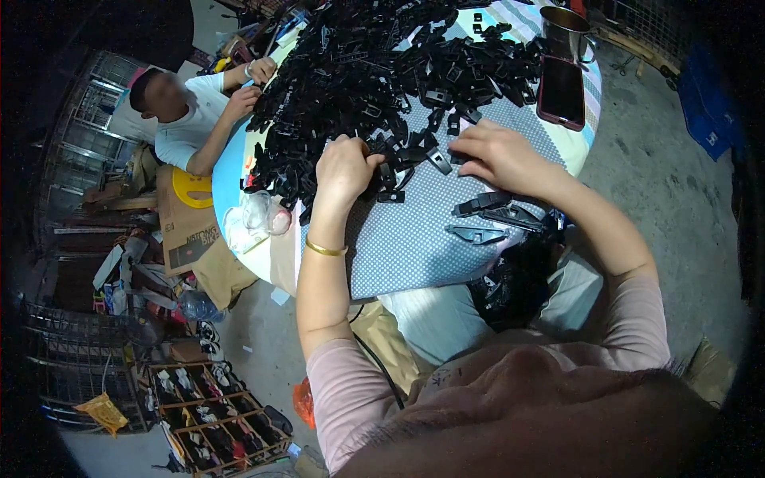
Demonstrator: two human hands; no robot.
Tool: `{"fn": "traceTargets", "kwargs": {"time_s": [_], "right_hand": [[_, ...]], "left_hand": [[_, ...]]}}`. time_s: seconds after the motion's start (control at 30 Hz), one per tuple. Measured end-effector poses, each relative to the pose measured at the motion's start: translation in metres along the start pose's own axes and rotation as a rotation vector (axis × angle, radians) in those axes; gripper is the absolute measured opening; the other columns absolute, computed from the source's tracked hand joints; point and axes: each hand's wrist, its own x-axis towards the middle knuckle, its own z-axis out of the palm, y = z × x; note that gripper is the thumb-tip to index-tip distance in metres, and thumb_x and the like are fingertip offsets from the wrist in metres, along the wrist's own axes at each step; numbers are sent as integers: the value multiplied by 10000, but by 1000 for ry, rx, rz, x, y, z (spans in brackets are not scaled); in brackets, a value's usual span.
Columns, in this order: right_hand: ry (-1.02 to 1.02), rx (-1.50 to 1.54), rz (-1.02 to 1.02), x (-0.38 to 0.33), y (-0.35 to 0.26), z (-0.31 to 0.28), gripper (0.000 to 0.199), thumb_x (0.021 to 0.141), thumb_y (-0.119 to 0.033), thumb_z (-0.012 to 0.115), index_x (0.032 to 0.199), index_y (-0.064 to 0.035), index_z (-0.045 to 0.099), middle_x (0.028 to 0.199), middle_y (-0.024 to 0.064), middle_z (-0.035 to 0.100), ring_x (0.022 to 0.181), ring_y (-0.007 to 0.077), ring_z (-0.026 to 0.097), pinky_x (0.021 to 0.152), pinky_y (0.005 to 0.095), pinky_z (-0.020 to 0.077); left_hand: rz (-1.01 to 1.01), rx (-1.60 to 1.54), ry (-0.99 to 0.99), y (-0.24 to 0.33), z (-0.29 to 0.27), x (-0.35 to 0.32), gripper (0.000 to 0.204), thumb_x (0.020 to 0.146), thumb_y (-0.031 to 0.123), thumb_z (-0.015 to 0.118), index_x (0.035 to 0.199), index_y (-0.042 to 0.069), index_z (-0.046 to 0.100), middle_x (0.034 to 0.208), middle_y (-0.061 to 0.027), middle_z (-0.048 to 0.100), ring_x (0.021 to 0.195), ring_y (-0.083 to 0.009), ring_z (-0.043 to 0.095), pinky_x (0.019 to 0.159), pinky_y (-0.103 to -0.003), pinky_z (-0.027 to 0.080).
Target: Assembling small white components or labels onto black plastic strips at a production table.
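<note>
A large heap of small black plastic parts (pixel 335 88), clip-like in shape, covers the far and left side of the round table. My left hand (pixel 344 169) lies at the heap's near edge, its fingers curled down among the parts. What those fingers hold is hidden behind the hand. Across from it, my right hand (pixel 498 155) has its thumb and fingers bent around a small dark part at their tips. Between both hands lies a part with a shiny grey face (pixel 437 160). Several longer black pieces (pixel 498 211) rest close to the table's near right edge.
A phone (pixel 561 92) and a metal mug (pixel 564 33) stand at the right rim. A clear plastic bag (pixel 256 213) lies at the left rim of the patterned tabletop (pixel 406 255). Another person (pixel 187 107) sits at the left, hands at the heap. A shoe rack (pixel 211 414) stands behind.
</note>
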Motion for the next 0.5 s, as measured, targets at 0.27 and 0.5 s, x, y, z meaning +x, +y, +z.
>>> {"fn": "traceTargets", "kwargs": {"time_s": [0.27, 0.5], "right_hand": [[-108, 116, 4, 6, 0, -4, 254, 779, -108, 712, 1028, -60, 688, 988, 97, 652, 950, 297, 596, 805, 385, 506], [-137, 143, 63, -2, 5, -15, 261, 805, -94, 683, 1065, -71, 695, 993, 127, 661, 912, 310, 622, 808, 385, 509]], "left_hand": [[-84, -344, -74, 8, 16, 9, 187, 778, 165, 701, 844, -4, 656, 810, -186, 669, 781, -335, 657, 722, -391, 490], [-70, -411, 46, 12, 17, 5, 190, 792, 169, 690, 825, -9, 629, 748, -159, 657, 700, -280, 643, 671, -360, 488]]}}
